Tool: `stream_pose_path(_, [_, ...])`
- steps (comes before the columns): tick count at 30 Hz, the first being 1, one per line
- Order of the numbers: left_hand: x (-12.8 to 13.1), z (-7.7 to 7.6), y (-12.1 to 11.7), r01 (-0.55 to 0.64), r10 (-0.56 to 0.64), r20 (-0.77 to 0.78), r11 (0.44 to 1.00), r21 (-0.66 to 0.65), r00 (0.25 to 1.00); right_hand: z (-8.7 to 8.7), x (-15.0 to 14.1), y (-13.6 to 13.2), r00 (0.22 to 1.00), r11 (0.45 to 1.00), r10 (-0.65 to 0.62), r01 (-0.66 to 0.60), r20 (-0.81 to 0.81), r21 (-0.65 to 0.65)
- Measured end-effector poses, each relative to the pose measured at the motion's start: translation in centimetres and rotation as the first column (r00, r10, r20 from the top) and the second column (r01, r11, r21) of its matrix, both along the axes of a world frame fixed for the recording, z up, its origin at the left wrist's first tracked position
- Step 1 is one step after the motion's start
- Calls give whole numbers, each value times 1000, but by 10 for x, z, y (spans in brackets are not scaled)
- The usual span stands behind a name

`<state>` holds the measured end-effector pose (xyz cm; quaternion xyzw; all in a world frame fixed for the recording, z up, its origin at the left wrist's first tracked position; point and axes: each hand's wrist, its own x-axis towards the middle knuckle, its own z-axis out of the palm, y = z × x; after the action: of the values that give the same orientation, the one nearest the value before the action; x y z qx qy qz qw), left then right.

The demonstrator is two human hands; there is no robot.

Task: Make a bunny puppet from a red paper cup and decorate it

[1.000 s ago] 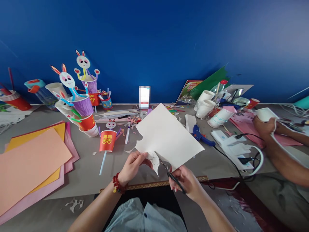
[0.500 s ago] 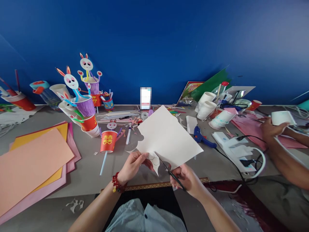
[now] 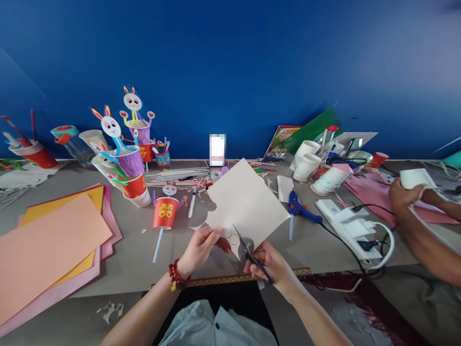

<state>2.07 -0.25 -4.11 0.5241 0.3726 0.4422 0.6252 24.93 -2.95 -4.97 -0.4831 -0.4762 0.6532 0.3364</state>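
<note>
My left hand [image 3: 203,246] is pinching the near edge of the white paper [image 3: 248,202], thumb on top, beside small circles drawn on it. My right hand [image 3: 268,262] grasps the black scissors [image 3: 260,265] by the handles, and their blades reach over the same edge, just right of the circles. From my viewpoint the paper sits at the centre, held over the grey desk [image 3: 137,264], one corner pointing toward the blue wall [image 3: 230,72] and its left edge notched with curved cutouts.

To the left of it I have a red cup [image 3: 165,214] with a rabbit face above its rim and a pale blue straw [image 3: 157,245] below. A marker [image 3: 192,204] lies between that cup and the paper. Farther left, rabbit figures [image 3: 111,126] rise from stacked cups, with coloured sheets [image 3: 54,245] nearer me.

On the right side, a blue glue gun [image 3: 304,210] lies near the paper's right corner, and a white power strip [image 3: 342,228] with plugs in it is beyond that. At the far right, another person's hand [image 3: 405,194] holds a white cup [image 3: 418,179] above pink sheets [image 3: 374,197].
</note>
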Motion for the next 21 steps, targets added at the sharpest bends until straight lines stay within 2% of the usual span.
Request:
stream_pose_path(4, [0,2,-2,-47,85,-229,985,167,970,7,5,-5,992,995,97,-95,75,-32])
stream_pose_path(6, [-1,6,-3,-63,123,-290,976,208,949,12,9,-8,988,990,136,-133,75,-50])
stream_pose_path(9, [-4,11,-3,-99,161,-283,970,222,946,12,15,-16,989,991,121,-116,86,-65])
stream_pose_path(12, [-8,12,2,-202,258,-233,949,241,938,12,25,-25,980,997,63,-54,191,-53])
stream_pose_path(15, [-12,13,5,-266,318,-204,932,246,926,23,34,-29,979,995,49,-29,200,-101])
stream_pose_path(17, [-13,15,6,-238,287,-192,941,241,939,37,36,-26,980,990,91,-70,179,-123])
stream_pose_path(21, [-13,21,2,-188,244,-201,947,259,949,61,29,-12,957,965,250,-233,149,-122])
